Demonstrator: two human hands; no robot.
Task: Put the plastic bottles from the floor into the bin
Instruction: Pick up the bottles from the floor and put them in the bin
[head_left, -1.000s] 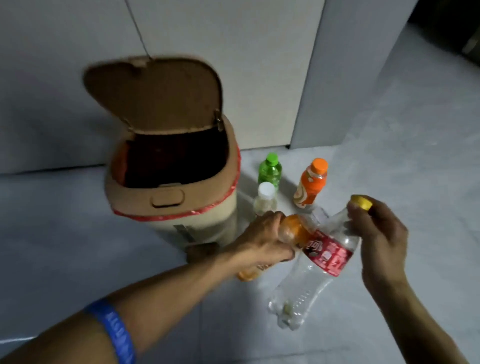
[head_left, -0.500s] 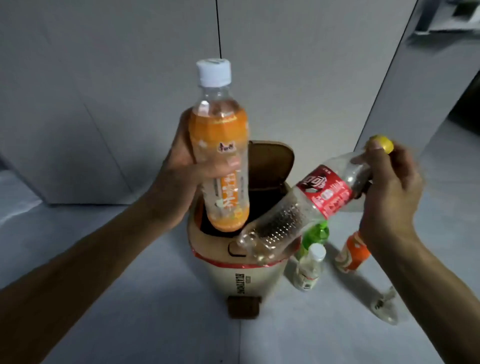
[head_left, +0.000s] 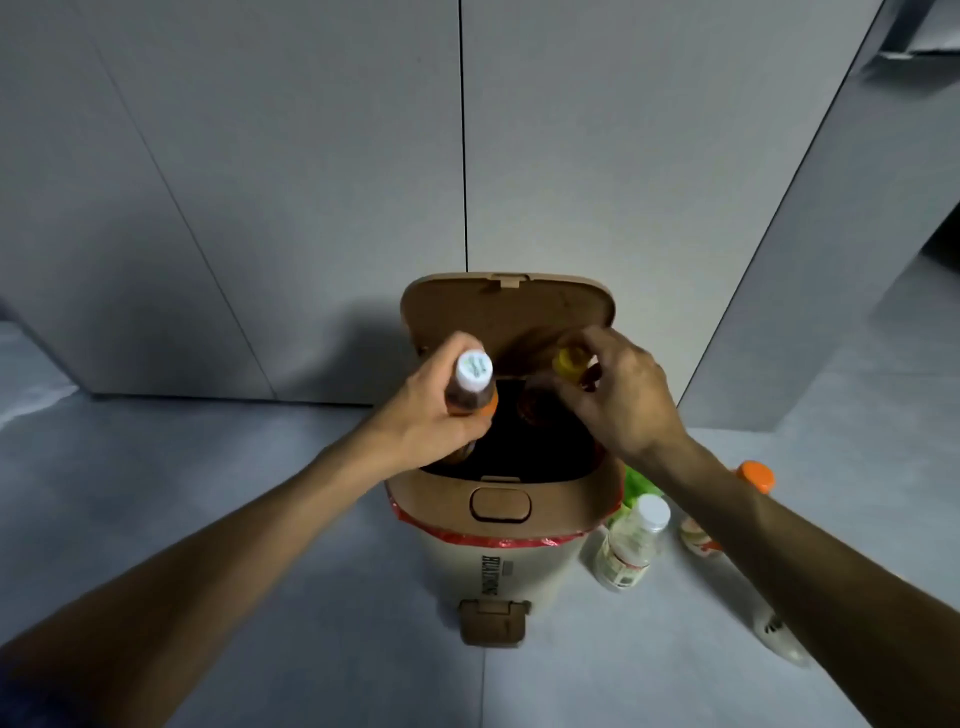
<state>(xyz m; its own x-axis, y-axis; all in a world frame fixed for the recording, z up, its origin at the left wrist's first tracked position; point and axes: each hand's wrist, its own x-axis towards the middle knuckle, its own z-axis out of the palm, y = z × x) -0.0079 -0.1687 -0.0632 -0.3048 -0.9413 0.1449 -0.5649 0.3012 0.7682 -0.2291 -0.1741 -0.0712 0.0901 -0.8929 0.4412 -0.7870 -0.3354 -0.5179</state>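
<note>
Bottles: two in hand, three standing on the floor right of the bin | left hand clasps orange-labelled bottle upright over the open bin mouth | right hand pinches yellow-capped bottle by its neck, body dipping inside | lid up

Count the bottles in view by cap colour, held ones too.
White cap: 2, one in the left hand, one on the floor
Yellow cap: 1, in the right hand
Orange cap: 1
Cap hidden: 1, green bottle
Total: 5
</note>
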